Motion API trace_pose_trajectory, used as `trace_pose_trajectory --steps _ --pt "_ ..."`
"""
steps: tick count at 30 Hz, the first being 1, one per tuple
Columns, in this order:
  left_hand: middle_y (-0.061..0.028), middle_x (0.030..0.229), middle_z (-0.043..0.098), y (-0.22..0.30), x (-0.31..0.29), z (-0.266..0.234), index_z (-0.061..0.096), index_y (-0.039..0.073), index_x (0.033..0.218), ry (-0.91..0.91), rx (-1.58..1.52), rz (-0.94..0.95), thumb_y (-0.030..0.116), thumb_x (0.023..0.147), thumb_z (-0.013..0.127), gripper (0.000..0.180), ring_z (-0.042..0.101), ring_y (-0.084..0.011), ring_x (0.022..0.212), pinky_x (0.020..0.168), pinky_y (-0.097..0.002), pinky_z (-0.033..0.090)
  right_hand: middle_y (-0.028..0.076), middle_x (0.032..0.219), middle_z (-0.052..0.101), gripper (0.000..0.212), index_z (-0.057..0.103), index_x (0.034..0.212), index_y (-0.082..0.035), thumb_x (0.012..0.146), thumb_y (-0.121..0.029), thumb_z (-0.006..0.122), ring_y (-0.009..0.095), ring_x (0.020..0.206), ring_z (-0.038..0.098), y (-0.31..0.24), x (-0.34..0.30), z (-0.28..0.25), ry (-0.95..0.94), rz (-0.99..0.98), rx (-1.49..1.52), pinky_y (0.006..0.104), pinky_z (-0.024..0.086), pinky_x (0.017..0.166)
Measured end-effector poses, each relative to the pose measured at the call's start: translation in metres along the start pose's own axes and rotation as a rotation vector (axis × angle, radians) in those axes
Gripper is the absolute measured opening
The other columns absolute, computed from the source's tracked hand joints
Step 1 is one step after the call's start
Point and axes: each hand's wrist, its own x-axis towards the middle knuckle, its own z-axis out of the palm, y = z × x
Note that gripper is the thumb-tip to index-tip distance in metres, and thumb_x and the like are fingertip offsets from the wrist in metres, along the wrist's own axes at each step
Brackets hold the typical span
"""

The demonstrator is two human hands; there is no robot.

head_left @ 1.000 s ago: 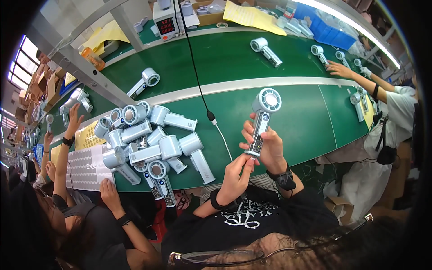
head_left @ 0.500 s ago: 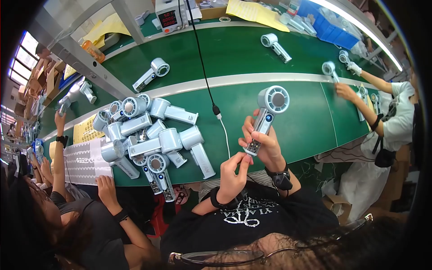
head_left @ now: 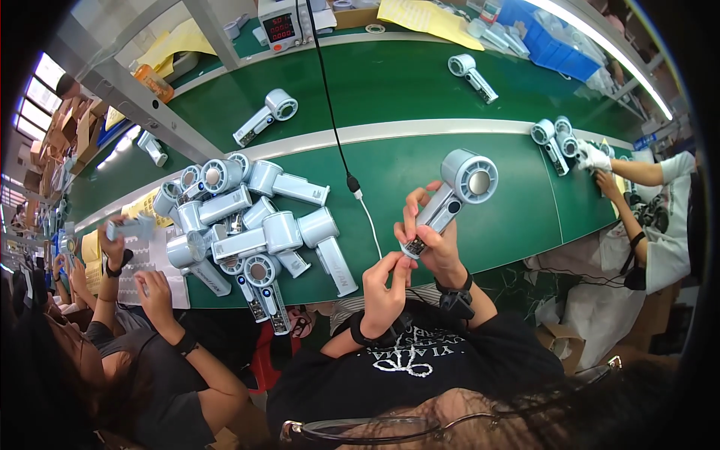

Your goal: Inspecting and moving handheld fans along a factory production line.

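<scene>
Your right hand is gripping the handheld fan by its handle, over the table, and your left hand is resting its fingertips at the handle's lower end; whether they are closing on anything cannot be told. The fan's long axis is slanting from that lower end, beside your left fingers, away from your body and rightward to its round head. Your left hand is sitting nearer the base, below and left of it; your right hand is wrapping the handle between base and head.
</scene>
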Motion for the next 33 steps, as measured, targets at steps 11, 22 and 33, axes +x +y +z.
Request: trace_pose_trajectory --steps 11,22,33 --pt "-0.0058 0.064 0.053 0.014 -0.003 0.001 0.056 -0.007 0.081 -0.013 0.221 0.115 0.005 0.096 0.05 0.021 0.048 -0.0102 0.054 0.051 -0.0242 0.038 0.01 0.104 0.041 0.064 0.031 0.13 -0.013 0.078 -0.01 0.069 0.011 0.06 0.049 0.002 -0.003 0.005 -0.018 -0.053 -0.082 0.0279 0.045 0.054" --pt "-0.01 0.067 0.056 0.01 0.006 -0.004 0.058 -0.005 0.085 -0.118 0.213 0.111 0.003 0.093 0.052 0.013 0.055 -0.0194 0.057 0.055 -0.0297 0.043 0.017 0.12 0.038 0.068 0.027 0.133 -0.01 0.079 -0.009 0.069 0.016 0.067 0.056 -0.008 -0.001 -0.002 -0.04 -0.086 -0.237 0.0332 0.05 0.06" --pt "-0.0097 0.074 0.065 0.002 0.009 -0.015 0.063 -0.005 0.092 -0.146 0.17 0.032 0.006 0.089 0.062 0.011 0.063 -0.016 0.067 0.063 -0.0265 0.047 0.017 0.124 0.037 0.069 0.025 0.133 -0.009 0.079 -0.004 0.067 0.017 0.068 0.056 -0.015 -0.002 0.003 -0.025 -0.081 -0.303 0.0355 0.051 0.063"
